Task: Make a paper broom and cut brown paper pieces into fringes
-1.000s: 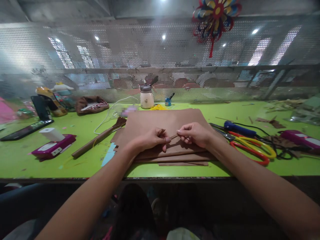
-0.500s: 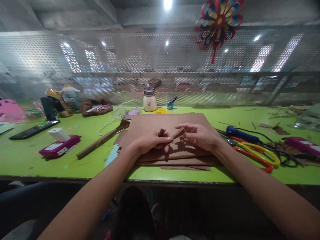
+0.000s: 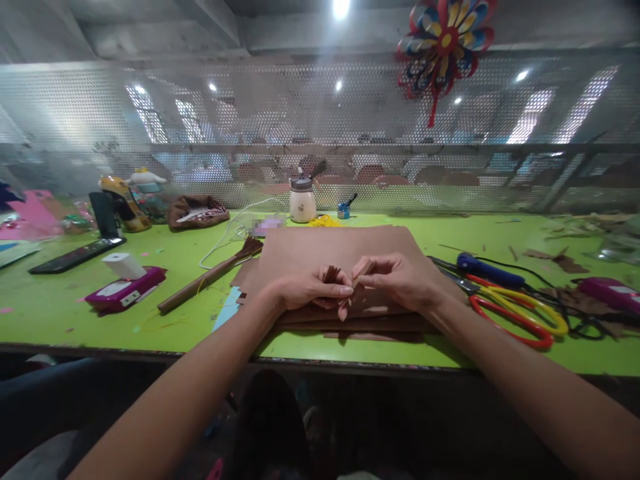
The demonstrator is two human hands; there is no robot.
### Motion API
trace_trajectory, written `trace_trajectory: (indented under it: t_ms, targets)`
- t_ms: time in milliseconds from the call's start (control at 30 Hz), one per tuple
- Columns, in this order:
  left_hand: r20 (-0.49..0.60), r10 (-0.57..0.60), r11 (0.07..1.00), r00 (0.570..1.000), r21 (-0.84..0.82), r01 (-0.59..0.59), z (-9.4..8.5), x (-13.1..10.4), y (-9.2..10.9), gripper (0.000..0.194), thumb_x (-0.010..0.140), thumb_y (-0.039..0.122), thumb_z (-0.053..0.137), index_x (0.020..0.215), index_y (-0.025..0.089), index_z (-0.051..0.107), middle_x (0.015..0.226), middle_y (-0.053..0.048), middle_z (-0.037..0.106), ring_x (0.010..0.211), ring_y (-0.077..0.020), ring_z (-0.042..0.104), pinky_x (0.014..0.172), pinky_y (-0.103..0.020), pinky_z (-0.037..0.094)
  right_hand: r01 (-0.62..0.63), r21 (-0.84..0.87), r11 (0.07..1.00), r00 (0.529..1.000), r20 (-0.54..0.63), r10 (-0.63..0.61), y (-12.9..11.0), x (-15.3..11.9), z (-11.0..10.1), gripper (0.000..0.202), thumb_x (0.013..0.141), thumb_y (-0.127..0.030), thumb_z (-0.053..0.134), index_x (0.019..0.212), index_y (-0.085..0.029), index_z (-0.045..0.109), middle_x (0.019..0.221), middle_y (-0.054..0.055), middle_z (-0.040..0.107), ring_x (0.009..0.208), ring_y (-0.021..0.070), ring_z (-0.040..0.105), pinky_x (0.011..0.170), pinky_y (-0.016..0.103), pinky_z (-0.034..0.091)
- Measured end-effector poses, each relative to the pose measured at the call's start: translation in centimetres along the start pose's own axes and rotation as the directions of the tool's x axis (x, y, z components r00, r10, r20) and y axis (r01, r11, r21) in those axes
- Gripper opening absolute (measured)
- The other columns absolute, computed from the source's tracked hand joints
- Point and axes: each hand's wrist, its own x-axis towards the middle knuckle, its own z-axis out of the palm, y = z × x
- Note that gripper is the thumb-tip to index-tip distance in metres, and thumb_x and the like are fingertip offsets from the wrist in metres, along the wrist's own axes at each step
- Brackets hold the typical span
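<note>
I judge this partway: a rolled brown paper stick with a fringed end (image 3: 201, 285) lies formed at the left of the green worktop (image 3: 100, 331); the narrow brown paper strip (image 3: 367, 268), near the front edge's middle, looks unfinished. My left hand (image 3: 316, 288) pinches it; my right hand (image 3: 397, 280) grasps its raised end. Half a second ago, the right fingers were looser, the hands farther apart.

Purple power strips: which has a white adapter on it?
The purple power strip at left: a white adapter sits on it. The right-hand strip, cut off by the frame, shows none.
</note>
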Motion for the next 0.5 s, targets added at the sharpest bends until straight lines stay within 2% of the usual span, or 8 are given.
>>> trace_trajectory:
  t_ms: [133,267,367,500]
  targets:
    - [-0.031,-0.014,1.0,0.999,0.018,0.014,-0.12,0.09,-0.13,0.027,0.071,0.036,0.061,0.079,0.011,0.055,0.067,-0.004,0.06,0.043,-0.0032,0.031,0.042,-0.019,0.021,0.039,-0.014,0.999,0.999,0.013,-0.039,0.13,0.03,0.15,0.014,0.072,-0.027,0.063,0.075,-0.013,0.065,0.072,0.003,0.062,0.069,0.0133,0.056,0.069,0.03,0.044]
    - [-0.048,-0.004,1.0,0.999,0.022,0.005,-0.23,0.19,-0.24,0.028,0.07,0.037,0.062,0.073,0.01,0.057,0.066,-0.004,0.058,0.047,-0.0052,0.039,0.042,-0.018,0.022,0.058,0.017,0.998,0.998,-0.007,-0.058,0.09,0.03,0.35,0.012,0.072,-0.024,0.064,0.08,-0.014,0.065,0.073,0.002,0.063,0.069,0.0129,0.057,0.07,0.03,0.044]
    - [-0.022,0.0,1.0,1.0,-0.009,0.0,-0.32,0.21,-0.33,0.025,0.071,0.035,0.062,0.069,0.011,0.056,0.062,-0.003,0.057,0.048,-0.0055,0.041,0.042,-0.018,0.022,0.046,0.04,0.998,0.999,0.002,-0.046,-0.02,-0.04,0.59,0.013,0.071,-0.023,0.065,0.081,-0.016,0.065,0.075,0.002,0.064,0.071,0.013,0.058,0.072,0.03,0.044]
    - [0.032,-0.027,0.999,0.999,-0.029,0.028,-0.35,0.14,-0.35,0.023,0.073,0.033,0.06,0.073,0.01,0.059,0.067,-0.004,0.057,0.052,-0.0063,0.045,0.044,-0.018,0.024,0.01,0.055,0.998,0.998,0.058,-0.014,-0.14,-0.15,0.76,0.012,0.072,-0.025,0.064,0.079,-0.015,0.063,0.07,0.003,0.065,0.068,0.0146,0.06,0.071,0.033,0.046]
